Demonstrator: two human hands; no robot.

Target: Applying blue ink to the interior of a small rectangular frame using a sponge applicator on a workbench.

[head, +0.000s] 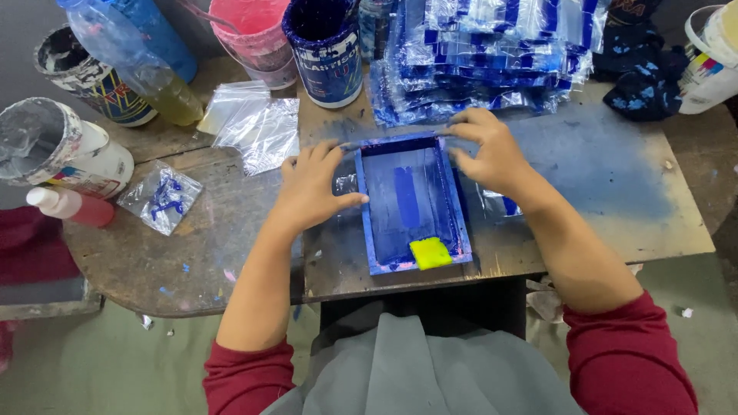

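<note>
a blue-stained paint tub stands beside a pink bucket; a red squeeze bottle lies left, near clear plastic bags.

Frame on table, before bags

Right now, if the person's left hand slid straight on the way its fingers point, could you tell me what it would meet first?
The left hand points right, so it would probably meet the blue screen frame, whose near rail its fingertips already touch.
</note>
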